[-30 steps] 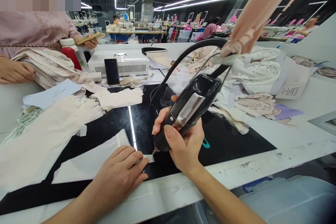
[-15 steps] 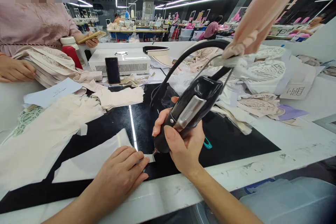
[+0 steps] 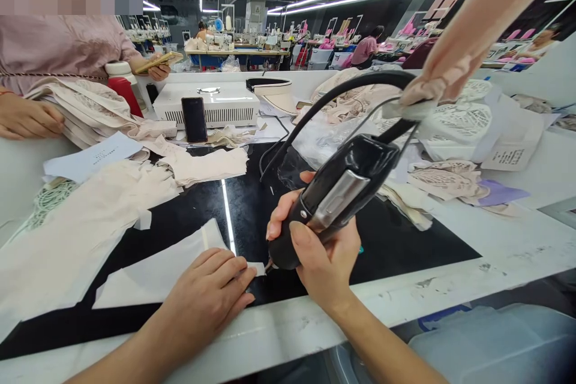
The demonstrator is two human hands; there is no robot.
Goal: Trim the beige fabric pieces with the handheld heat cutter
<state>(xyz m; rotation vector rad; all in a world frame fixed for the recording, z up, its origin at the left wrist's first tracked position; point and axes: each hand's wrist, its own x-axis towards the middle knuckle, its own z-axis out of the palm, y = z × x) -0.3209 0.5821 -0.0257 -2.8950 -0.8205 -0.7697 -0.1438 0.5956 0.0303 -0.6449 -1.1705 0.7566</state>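
Note:
My left hand lies flat with fingers stretched over a white fabric piece on the black mat. Just past its fingertips, a narrow end of the fabric sticks out to the right. My right hand is wrapped round a black corded hand tool with a silver lever on its side. The tool leans, its thin metal tip pointing down beside the narrow fabric end; whether it touches cannot be made out. A thick black cable and a hanging strip of beige fabric join the tool's top.
Cream fabric covers the mat's left side. Behind stand a phone, a white vented box and a visor. Lace pieces are piled right. At left, a co-worker's hand holds a gold phone.
My right hand and the tool have shifted slightly right and down. A small teal item beside my right hand is now mostly hidden. My left hand stays on the fabric.

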